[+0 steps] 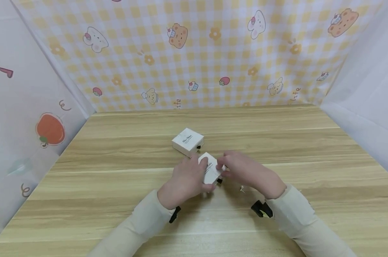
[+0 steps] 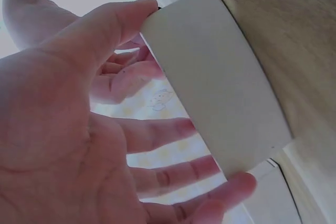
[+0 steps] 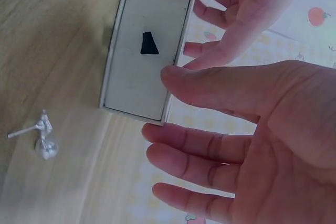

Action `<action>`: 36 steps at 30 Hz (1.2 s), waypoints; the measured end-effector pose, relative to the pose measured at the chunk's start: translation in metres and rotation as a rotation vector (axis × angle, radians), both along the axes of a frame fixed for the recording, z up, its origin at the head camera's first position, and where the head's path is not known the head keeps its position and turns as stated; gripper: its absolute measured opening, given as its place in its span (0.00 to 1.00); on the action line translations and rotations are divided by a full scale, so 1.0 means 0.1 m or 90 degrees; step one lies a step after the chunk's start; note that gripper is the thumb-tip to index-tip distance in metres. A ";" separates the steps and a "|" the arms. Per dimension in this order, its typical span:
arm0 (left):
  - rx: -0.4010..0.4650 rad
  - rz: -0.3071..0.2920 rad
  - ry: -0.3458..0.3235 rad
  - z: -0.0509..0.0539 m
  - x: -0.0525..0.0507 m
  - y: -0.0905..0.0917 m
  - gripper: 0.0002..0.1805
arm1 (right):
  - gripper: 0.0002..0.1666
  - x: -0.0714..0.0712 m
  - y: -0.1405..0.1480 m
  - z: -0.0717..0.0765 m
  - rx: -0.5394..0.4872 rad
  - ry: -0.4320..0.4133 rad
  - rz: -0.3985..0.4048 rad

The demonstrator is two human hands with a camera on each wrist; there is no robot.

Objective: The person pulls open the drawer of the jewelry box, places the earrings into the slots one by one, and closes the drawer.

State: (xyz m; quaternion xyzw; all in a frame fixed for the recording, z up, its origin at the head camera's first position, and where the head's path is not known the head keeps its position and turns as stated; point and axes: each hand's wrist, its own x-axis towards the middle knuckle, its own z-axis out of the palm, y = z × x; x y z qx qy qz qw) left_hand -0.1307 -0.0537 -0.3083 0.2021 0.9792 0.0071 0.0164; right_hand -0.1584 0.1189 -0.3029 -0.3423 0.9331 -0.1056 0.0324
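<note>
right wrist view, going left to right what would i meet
Silver earring → white drawer box with its black pull tab → red fruit print. The left hand and right hand overlap, so they are left out.

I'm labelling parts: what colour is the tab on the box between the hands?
The tab is black, clearest in the right wrist view.

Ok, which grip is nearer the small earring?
Right: the right grip is just beyond the earring; the left grip, farther off leftward, holds a white box.
</note>
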 end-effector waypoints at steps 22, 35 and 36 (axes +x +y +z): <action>0.173 -0.169 -0.084 -0.11 -0.28 -0.13 0.31 | 0.09 0.06 0.05 0.10 0.083 0.011 -0.056; 0.266 -0.172 -0.161 -0.18 -0.39 -0.16 0.30 | 0.07 0.06 0.07 0.14 0.102 -0.035 -0.100; 0.271 -0.171 -0.165 -0.18 -0.40 -0.16 0.30 | 0.07 0.05 0.07 0.15 0.101 -0.045 -0.106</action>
